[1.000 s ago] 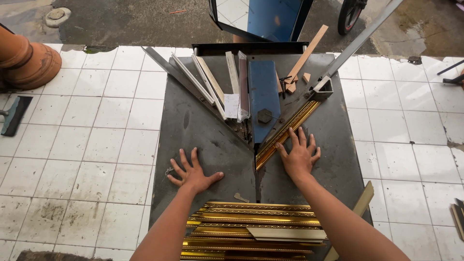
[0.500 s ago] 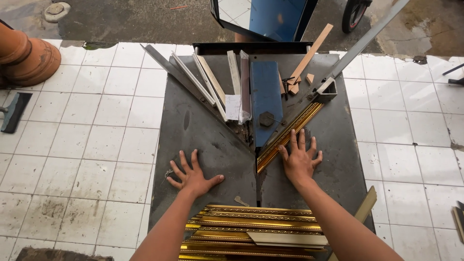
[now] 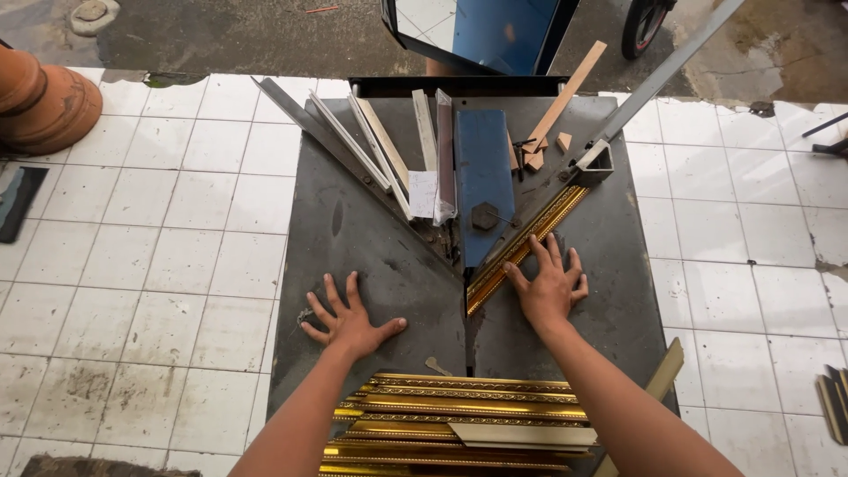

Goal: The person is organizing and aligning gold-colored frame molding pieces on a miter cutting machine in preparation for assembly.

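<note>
My left hand (image 3: pixel 347 321) lies flat with fingers spread on the dark metal table (image 3: pixel 353 238), holding nothing. My right hand (image 3: pixel 548 284) presses flat, fingers spread, on a gold ornamented moulding strip (image 3: pixel 530 240) that runs diagonally along the right angled fence toward the central slot. A blue cutter block (image 3: pixel 482 181) with a dark hexagonal nut stands at the point of the V-shaped fences. A stack of gold moulding strips (image 3: pixel 459 424) lies across the table's near edge between my forearms.
Several pale and grey strips (image 3: pixel 389 150) lean along the left fence. Small wood offcuts (image 3: pixel 539 155) sit at the back right. A long grey metal bar (image 3: pixel 662 75) slants up to the right. Clay pots (image 3: pixel 44 97) stand far left on white tiles.
The view has shifted slightly. Both hands stay flat on the table in nearly the same places.
</note>
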